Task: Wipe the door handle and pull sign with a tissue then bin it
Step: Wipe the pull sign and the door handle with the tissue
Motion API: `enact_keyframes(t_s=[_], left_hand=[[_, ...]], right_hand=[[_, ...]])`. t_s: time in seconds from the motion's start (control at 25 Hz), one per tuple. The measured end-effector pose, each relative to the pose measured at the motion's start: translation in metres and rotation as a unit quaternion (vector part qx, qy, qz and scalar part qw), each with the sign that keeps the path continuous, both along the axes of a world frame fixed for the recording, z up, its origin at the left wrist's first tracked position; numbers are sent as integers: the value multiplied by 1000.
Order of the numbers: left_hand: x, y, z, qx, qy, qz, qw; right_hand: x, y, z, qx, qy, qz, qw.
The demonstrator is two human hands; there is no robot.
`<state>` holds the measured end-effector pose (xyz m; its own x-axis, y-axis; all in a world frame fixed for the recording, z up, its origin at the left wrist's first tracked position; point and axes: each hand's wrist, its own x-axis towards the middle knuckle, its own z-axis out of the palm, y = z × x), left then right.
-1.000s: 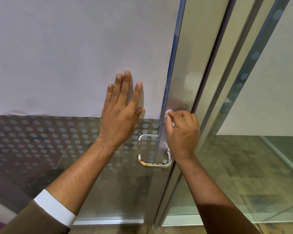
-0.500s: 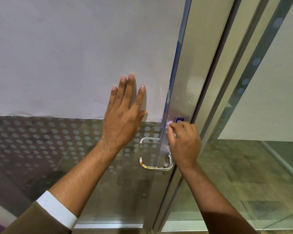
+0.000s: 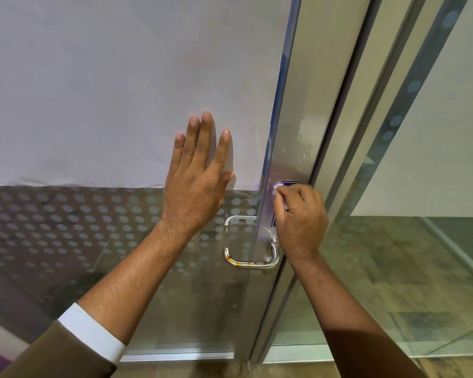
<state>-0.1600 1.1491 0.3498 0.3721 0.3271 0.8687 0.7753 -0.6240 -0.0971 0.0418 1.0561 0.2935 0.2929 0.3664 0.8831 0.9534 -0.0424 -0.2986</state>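
Tissue (image 3: pixel 275 190): pinched in the curled right hand (image 3: pixel 301 222) fingers, pressed on the pull sign (image 3: pixel 289 184).
Left hand (image 3: pixel 195 184): fingers spread flat, holding nothing, on door (image 3: pixel 93 105).
Door handle (image 3: pixel 253 259): below right hand.

I'm seeing my left arm wearing a brown jacket sleeve (image 3: pixel 58 353) with a wide white shirt cuff (image 3: pixel 93 332) sticking out past it, pushed well up the forearm. My right arm is showing no sleeve at all. Right hand (image 3: pixel 301 219) is wearing a thin dark ring (image 3: pixel 286 210), I think.
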Motion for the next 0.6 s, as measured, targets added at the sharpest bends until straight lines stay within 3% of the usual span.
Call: enact_keyframes(t_s=[0.16, 0.36, 0.52, 0.6], left_hand=[[-1, 1, -2, -2, -4, -4, 1000], [0, 2, -1, 2, -6, -2, 1000], [-1, 3, -3, 4, -9, -4, 1000], [-2, 3, -3, 7, -6, -3, 1000]], right_hand=[[-6, -13, -33, -72, -53, 18, 996], [0, 0, -11, 10, 21, -4, 1000], [-8, -12, -38, -69, -52, 18, 996], [-2, -11, -35, -52, -31, 5, 998]])
